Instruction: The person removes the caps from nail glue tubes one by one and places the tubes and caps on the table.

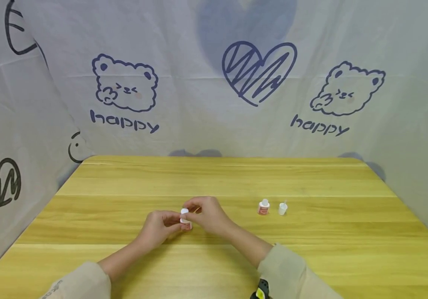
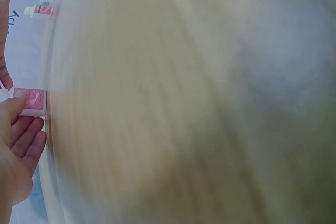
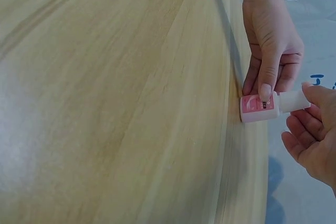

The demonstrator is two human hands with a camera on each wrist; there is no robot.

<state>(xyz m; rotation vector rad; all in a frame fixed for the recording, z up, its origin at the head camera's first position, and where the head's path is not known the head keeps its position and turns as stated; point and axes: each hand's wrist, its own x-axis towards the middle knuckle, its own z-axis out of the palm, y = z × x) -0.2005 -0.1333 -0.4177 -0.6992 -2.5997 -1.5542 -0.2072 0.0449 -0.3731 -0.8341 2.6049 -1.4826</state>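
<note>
A small white bottle with a pink label [image 3: 252, 114] stands upright on the table. My left hand [image 1: 156, 228] grips its body, with the thumb across the label in the right wrist view. At the top, my right hand [image 1: 212, 216] pinches the white cap [image 3: 293, 101] between thumb and fingers. The cap sits on the bottle; whether it is tight cannot be seen. Off to the right stands a second pink-labelled bottle [image 1: 263, 208], its pale nozzle bare. Beside that bottle, a loose white cap [image 1: 282, 209] rests with a thin stem pointing up.
Both hands work over a yellow wood-grain table [image 1: 124, 178]. A pale cloth [image 1: 191, 104] with bear and heart drawings hangs behind it and along the sides. Near the right sleeve [image 1: 289, 270], a dark and yellow wrist device [image 1: 260, 290] shows at the bottom edge.
</note>
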